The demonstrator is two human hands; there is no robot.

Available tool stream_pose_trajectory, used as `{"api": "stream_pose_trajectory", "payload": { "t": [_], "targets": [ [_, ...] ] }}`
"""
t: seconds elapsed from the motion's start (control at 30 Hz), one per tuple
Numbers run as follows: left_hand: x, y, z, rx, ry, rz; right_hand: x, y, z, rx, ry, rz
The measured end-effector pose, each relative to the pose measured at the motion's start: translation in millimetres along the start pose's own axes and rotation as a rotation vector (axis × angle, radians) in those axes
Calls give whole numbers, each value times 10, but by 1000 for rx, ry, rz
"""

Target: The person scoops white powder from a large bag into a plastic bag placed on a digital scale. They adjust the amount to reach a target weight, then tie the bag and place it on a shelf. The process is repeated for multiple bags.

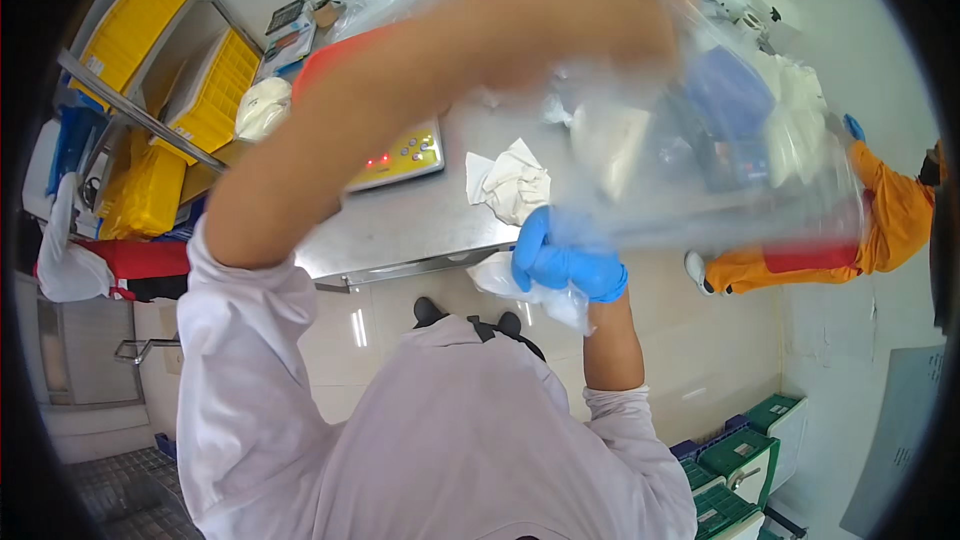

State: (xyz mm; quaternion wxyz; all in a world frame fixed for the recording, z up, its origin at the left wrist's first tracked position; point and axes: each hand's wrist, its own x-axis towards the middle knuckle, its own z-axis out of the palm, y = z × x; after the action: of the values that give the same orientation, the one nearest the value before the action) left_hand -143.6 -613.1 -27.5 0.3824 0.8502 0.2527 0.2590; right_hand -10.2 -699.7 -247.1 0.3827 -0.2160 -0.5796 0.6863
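My left hand (pixel 637 15), bare and blurred, reaches across to the upper right and grips a large clear plastic bag (pixel 720 202) by its upper left part. The bag spreads out over the right part of the steel table. Below it, my right hand (pixel 570 262), in a blue glove, is closed on a bunched whitish plastic bag (pixel 499 275) in front of the table's edge. A crumpled white cloth or paper (pixel 516 181) lies on the steel table (pixel 390 229), just beyond the glove. My left forearm partly hides a yellow scale (pixel 416 154) with lit red digits.
Yellow crates (pixel 225 82) stand on a metal rack at the left. A white bundle (pixel 264 108) and a calculator (pixel 286 15) lie beyond my left arm. At the right is a person in orange clothing (pixel 896 217). Green-lidded containers (pixel 739 457) stand on the floor at lower right.
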Motion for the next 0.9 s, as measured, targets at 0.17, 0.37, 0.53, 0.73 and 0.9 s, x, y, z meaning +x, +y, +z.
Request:
{"api": "stream_pose_trajectory", "payload": {
  "t": [0.17, 0.37, 0.53, 0.73, 0.9],
  "targets": [
    [-461, 92, -926, 458, 430, 403, 3, 31, 42, 349, 187, 108],
    [-773, -612, 167, 993, -330, 872, 218, -577, 177, 74, -39, 322],
    [-1241, -481, -213, 989, -722, 179, -83, -767, 169, -201, -94, 509],
    [-1806, -1350, -51, 105, -193, 249, -427, -779, 182, 8, 175, 106],
    [-1489, -2129, 1641, -114, 171, -284, 576, -188, 233, -266, 913, -146]
  ]
}}
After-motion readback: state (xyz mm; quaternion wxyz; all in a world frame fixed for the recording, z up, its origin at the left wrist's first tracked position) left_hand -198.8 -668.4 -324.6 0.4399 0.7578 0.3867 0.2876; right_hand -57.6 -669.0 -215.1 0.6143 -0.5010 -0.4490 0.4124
